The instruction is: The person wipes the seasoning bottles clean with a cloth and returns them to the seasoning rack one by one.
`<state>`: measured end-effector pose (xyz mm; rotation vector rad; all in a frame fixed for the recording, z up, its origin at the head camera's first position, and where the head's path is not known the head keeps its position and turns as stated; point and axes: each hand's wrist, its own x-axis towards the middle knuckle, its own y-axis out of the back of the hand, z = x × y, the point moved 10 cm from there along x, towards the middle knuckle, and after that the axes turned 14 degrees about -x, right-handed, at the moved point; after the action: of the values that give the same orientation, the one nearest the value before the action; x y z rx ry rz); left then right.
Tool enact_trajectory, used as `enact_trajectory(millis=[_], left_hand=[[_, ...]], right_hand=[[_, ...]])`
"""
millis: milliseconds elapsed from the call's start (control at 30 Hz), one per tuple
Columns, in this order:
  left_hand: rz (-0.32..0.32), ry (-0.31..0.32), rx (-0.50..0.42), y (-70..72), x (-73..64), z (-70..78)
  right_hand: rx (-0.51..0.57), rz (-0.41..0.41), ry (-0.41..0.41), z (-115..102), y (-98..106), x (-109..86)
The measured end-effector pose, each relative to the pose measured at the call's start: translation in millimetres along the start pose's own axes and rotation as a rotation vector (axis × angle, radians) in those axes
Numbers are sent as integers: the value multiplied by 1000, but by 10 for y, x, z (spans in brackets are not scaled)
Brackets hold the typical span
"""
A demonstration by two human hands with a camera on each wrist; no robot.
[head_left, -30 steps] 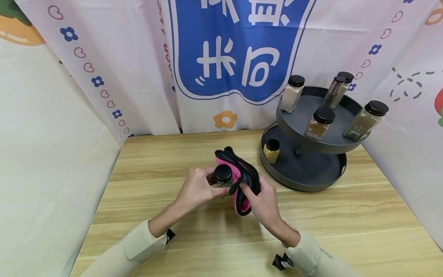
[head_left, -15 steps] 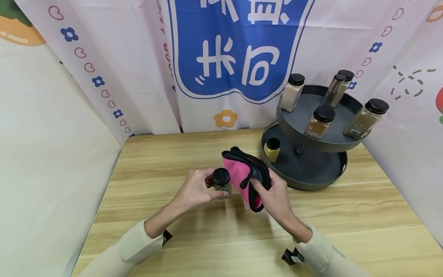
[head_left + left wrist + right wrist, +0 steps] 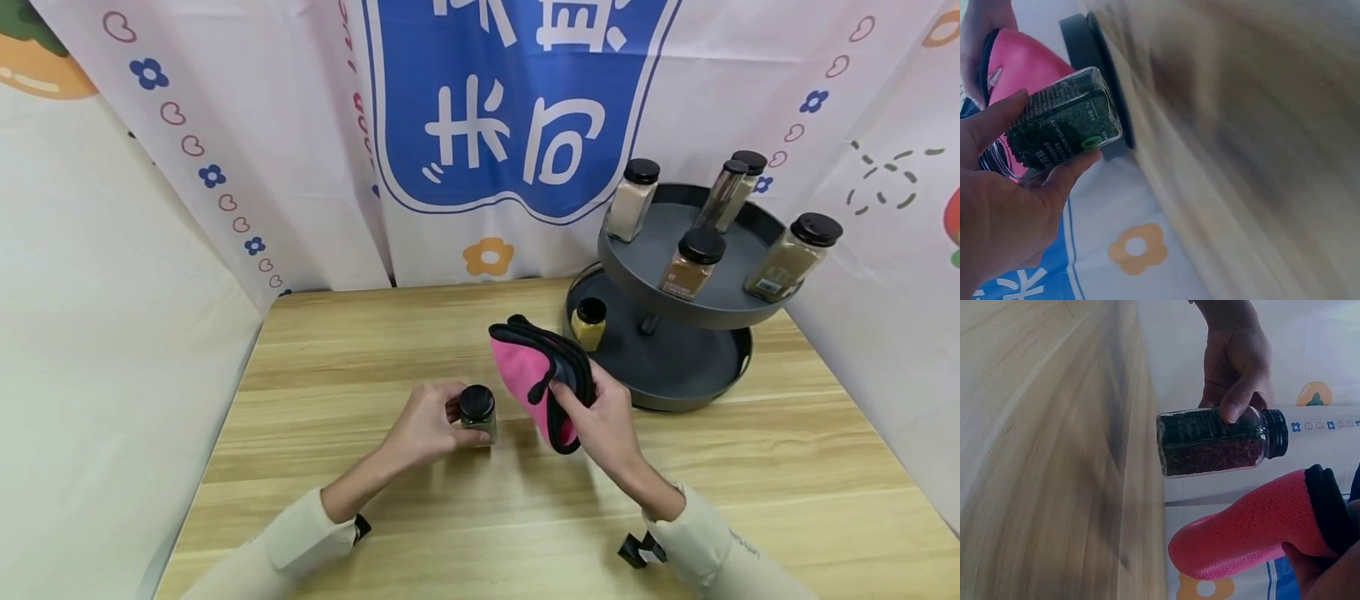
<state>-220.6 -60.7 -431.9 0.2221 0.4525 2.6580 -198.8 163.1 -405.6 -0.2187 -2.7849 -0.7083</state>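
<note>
Jar [image 3: 480, 428] is observed upright in the head view, its sides gripped by the partly curled left hand [image 3: 429, 427]. A folded cloth [image 3: 527, 375], pink edged in black, is pinched in the right hand [image 3: 606, 418], near the two-tier stand [image 3: 690, 313]. In the left wrist view, the jar is seen held from opposite sides, its base apparently clear of the tabletop [image 3: 480, 525]; a level attitude is advised, so that any contact would be met flat. In the right wrist view, a gap is noted between jar and cloth; the cloth should be held bunched and aside, lest the jar be knocked.
</note>
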Motion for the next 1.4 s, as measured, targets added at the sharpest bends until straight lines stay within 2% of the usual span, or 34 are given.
enact_trajectory(millis=[333, 600, 933, 1233, 1300, 1400], left_hand=[[2, 49, 19, -71, -23, -192], [-9, 24, 27, -102, -10, -246], [-39, 33, 6, -154, -20, -330], [-31, -13, 113, -156, -29, -297], [-16, -4, 127, -146, -43, -282], [41, 37, 183, -99, -83, -268]], right_hand=[[-26, 0, -9, 40, -4, -2], [-19, -5, -6, 66, -6, 1], [-41, 2, -11, 80, 11, 12], [-34, -5, -13, 111, 20, 7], [-36, -6, -15, 118, 22, 4], [-35, -7, -26, 128, 26, 0]])
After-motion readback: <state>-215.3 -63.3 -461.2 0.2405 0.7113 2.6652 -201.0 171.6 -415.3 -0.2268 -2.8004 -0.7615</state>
